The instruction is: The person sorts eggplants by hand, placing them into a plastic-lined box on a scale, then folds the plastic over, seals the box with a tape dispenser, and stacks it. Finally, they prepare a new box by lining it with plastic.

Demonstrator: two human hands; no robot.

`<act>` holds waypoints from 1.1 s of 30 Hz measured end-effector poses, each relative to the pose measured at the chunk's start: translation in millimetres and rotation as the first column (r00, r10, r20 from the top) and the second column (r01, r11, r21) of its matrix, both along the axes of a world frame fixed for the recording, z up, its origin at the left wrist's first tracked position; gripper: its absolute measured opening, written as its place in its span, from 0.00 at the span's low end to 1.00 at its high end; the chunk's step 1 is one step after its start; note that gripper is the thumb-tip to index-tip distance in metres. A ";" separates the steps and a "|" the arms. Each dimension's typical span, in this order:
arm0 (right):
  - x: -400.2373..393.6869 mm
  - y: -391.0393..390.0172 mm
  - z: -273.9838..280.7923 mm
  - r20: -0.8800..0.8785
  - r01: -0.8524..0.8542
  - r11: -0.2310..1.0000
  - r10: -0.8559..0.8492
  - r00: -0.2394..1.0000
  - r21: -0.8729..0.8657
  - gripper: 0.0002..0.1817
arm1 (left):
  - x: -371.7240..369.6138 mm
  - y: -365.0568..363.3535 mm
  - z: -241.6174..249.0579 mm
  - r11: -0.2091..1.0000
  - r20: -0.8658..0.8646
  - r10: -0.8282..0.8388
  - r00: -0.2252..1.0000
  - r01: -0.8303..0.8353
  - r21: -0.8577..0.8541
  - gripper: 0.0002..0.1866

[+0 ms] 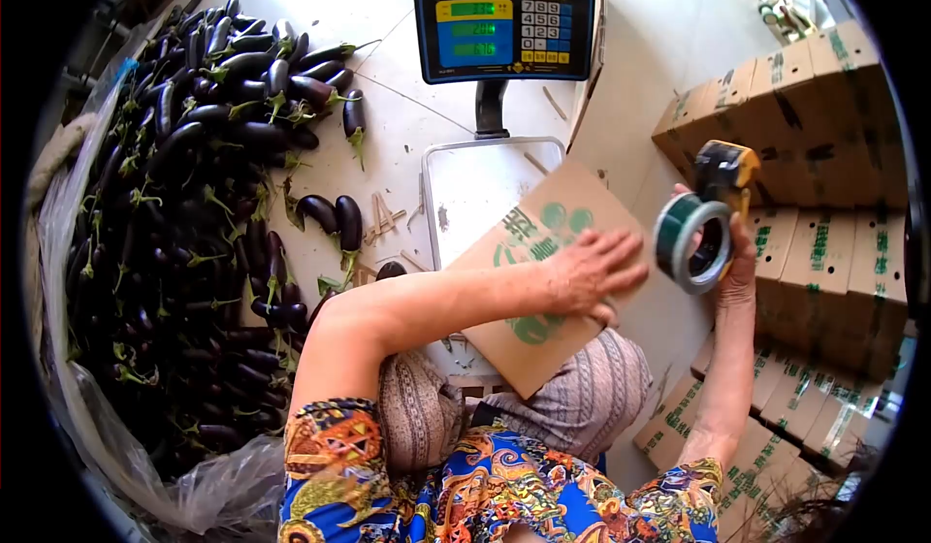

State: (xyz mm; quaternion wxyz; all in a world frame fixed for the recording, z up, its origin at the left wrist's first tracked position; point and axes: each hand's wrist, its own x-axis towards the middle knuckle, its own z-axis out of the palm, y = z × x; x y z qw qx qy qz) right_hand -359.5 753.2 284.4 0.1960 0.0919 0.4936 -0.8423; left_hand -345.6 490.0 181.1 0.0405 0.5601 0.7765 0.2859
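My left hand (593,273) lies on top of a cardboard box (514,357) with green printing, its fingers stretched out flat and slightly apart. The box sits at an angle above my lap, partly over the metal platform (470,179) of a weighing scale. To the right of the box, my right hand (739,264) grips a yellow and black tape dispenser (745,170) loaded with a roll of green tape (674,238). The dispenser is held up, apart from the box. Part of the box's face is hidden under my left forearm.
A large heap of eggplants (184,242) fills the left side, bordered by a clear plastic sheet (107,446). The scale's display (504,31) stands at the back. Taped cardboard boxes (805,252) are stacked on the right. Loose eggplants (347,223) and scraps lie on the floor.
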 end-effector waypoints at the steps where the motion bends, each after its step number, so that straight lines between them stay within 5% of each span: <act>1: -7.8 -0.3 -7.8 -0.045 -0.034 0.994 0.039 0.998 0.101 0.46 | 0.1 -1.6 -1.8 0.995 -0.034 -0.073 0.997 0.075 0.059 0.40; 2: -10.7 -0.7 -17.9 -0.016 -0.043 0.983 0.046 0.999 0.178 0.43 | -3.8 -11.8 -8.7 0.978 -0.016 -0.192 0.981 0.193 0.079 0.33; 3: -10.4 -1.4 -27.3 0.014 -0.049 0.967 0.046 0.999 0.249 0.41 | -5.7 -30.7 -15.4 0.988 0.002 -0.106 0.994 0.105 0.113 0.31; 4: -7.3 -13.8 -33.0 0.063 -0.021 0.966 0.004 0.998 0.258 0.25 | -7.4 -53.0 -23.4 0.989 0.022 -0.018 1.000 0.015 0.144 0.30; 6: 3.0 -22.9 -59.0 0.228 -0.090 0.941 0.014 0.974 0.326 0.23 | -10.8 -97.1 -41.7 0.891 0.108 0.396 0.912 -0.410 0.195 0.28; 7: 9.8 -34.5 -69.9 0.293 -0.125 0.937 0.026 0.956 0.325 0.23 | -3.7 -125.7 -23.1 0.731 0.178 0.626 0.760 -0.650 0.206 0.27; 8: 13.1 -46.2 -68.7 0.313 -0.115 0.966 0.037 0.949 0.232 0.23 | 1.1 -151.6 -54.0 0.565 0.294 0.770 0.566 -0.819 0.098 0.26; 9: 14.6 -58.5 -63.7 0.334 -0.106 0.985 0.054 0.941 0.138 0.23 | 8.0 -179.8 -84.1 0.436 0.553 0.778 0.298 -0.890 -0.133 0.28; 10: 14.2 -71.9 -55.2 0.317 -0.146 0.974 0.084 0.945 0.176 0.24 | 21.8 -197.4 -116.8 0.356 0.735 0.678 0.010 -0.880 -0.316 0.32; 11: 14.1 -82.9 -55.2 0.244 -0.177 0.960 0.121 0.962 0.218 0.25 | 36.8 -203.7 -91.2 0.348 0.695 0.680 -0.231 -0.734 -0.584 0.38; 12: 12.3 -87.8 -60.5 0.212 -0.183 0.956 0.135 0.968 0.228 0.26 | 60.5 -210.2 -131.8 0.498 0.845 0.304 -0.440 -0.683 -0.535 0.39; 13: 7.5 -93.2 -66.1 0.177 -0.191 0.952 0.151 0.972 0.238 0.27 | 84.3 -216.7 -172.2 0.598 0.743 -0.040 -0.668 -0.612 -0.518 0.39; 15: -5.1 -122.9 -57.6 0.130 -0.208 0.928 0.175 0.976 0.309 0.29 | 87.5 -222.8 -137.5 0.653 0.672 -0.151 -0.725 -0.583 -0.483 0.37; 19: -23.2 -135.9 -64.8 0.151 -0.266 0.928 0.234 0.961 0.261 0.30 | 70.1 -234.9 -85.6 0.432 0.785 -0.058 -0.617 -0.724 -0.537 0.32; 21: -18.2 -126.1 -59.4 0.128 -0.210 0.961 0.189 0.974 0.178 0.29 | 45.3 -253.5 -84.7 0.449 0.869 -0.153 -0.470 -0.817 -0.363 0.29; 23: -4.4 -98.4 -57.3 0.109 -0.092 0.995 0.087 0.990 0.049 0.29 | 10.2 -270.6 -77.9 0.533 0.956 0.039 -0.292 -0.803 -0.267 0.29; 25: 12.8 -65.0 -54.8 0.126 0.073 0.997 -0.073 0.989 0.002 0.35 | -20.0 -248.7 -34.4 0.402 0.950 0.245 -0.191 -0.872 -0.279 0.22; 27: 34.5 -31.2 -47.0 0.084 0.040 0.998 -0.036 0.996 -0.048 0.42 | -41.1 -215.8 10.2 0.361 0.918 0.379 -0.115 -0.895 -0.261 0.22; 29: 49.2 -35.0 -21.5 0.100 0.086 0.996 -0.082 0.992 -0.031 0.46 | -51.2 -182.4 -0.4 0.454 0.958 0.278 0.064 -0.888 -0.072 0.23; 30: 55.5 -20.8 -28.5 0.128 0.057 0.998 -0.053 0.990 -0.030 0.48 | -49.9 -163.2 -4.8 0.492 0.790 0.560 0.248 -0.867 -0.077 0.24; 33: 71.2 -20.6 -44.8 0.180 0.064 0.961 -0.115 0.977 0.268 0.39 | -51.9 -139.2 0.7 0.518 0.674 0.630 0.386 -0.855 0.005 0.26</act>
